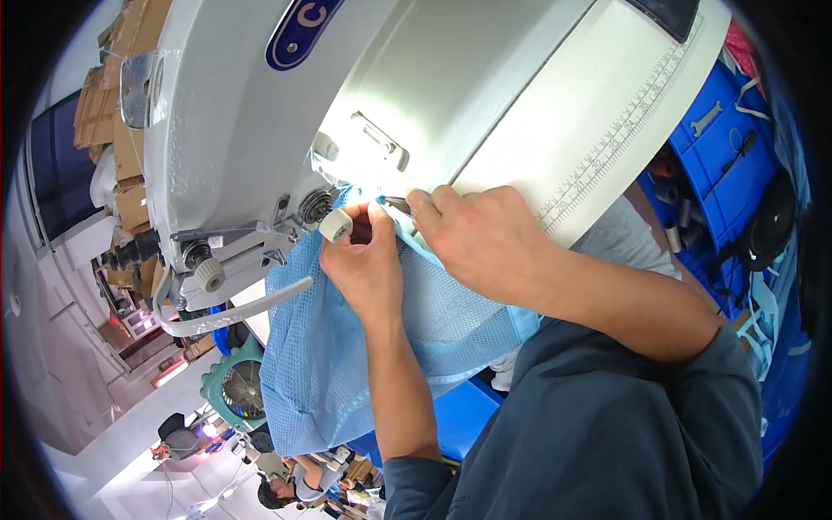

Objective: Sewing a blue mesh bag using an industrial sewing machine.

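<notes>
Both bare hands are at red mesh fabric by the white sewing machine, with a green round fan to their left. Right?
The colour is wrong: the head view shows light-blue mesh fabric, not red. The left hand, right hand, white sewing machine and green round fan are as stated.

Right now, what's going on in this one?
A person in dark clothing is at a large white sewing machine. The left hand pinches light-blue mesh fabric near the brightly lit needle area. The right hand is beside it, fingers curled; what they hold is unclear. Fabric drapes beneath the left forearm.
</notes>
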Motion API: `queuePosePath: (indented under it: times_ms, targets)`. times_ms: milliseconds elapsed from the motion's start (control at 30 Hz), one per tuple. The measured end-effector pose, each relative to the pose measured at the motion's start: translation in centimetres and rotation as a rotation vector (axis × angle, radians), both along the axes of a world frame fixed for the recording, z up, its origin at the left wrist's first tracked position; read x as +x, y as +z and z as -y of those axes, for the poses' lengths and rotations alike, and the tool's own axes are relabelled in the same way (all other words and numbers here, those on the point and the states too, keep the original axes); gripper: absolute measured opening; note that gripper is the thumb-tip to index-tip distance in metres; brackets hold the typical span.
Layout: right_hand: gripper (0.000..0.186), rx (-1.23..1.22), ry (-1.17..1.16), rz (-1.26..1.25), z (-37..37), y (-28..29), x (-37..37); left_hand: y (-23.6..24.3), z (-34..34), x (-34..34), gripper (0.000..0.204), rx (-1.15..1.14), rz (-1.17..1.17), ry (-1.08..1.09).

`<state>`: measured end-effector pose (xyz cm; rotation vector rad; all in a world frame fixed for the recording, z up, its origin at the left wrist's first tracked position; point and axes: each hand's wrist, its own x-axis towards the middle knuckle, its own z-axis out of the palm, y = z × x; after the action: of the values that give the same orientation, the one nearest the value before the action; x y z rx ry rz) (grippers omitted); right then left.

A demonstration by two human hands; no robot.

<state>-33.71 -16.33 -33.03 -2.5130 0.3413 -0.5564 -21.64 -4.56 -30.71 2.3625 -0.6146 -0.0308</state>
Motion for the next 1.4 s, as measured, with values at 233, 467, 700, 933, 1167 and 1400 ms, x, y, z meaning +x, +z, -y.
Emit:
queuePosePath:
  times_ms: [233,467,700,933,1167,1400]
  targets:
    - [0.017,-0.056,0.049,-0.064,-0.1,0.5,0.2,0.3,-0.6,0.8,0.009,0.007,0.030,-0.092]
    - [0.017,-0.082,0.107,-0.066,0.0,0.4,0.3,-0.6,-2.0,1.2,0.006,-0.032,0.104,-0.222]
    - [0.030,-0.107,0.063,-0.137,2.7,1.0,-1.2,-1.1,-2.1,1.8,0.007,-0.012,0.168,-0.238]
    - [0.033,-0.369,-0.152,0.180,7.3,1.9,-1.2,-0.8,-3.1,2.5,0.014,0.013,0.153,-0.226]
    - [0.030,-0.264,0.472,0.167,0.6,0.1,1.4,-1.4,-2.8,3.1,0.015,-0.042,0.279,-0.366]
    - [0.039,-0.372,0.393,0.046,0.2,0.8,0.8,-2.1,-3.5,3.9,0.009,-0.024,0.393,-0.420]
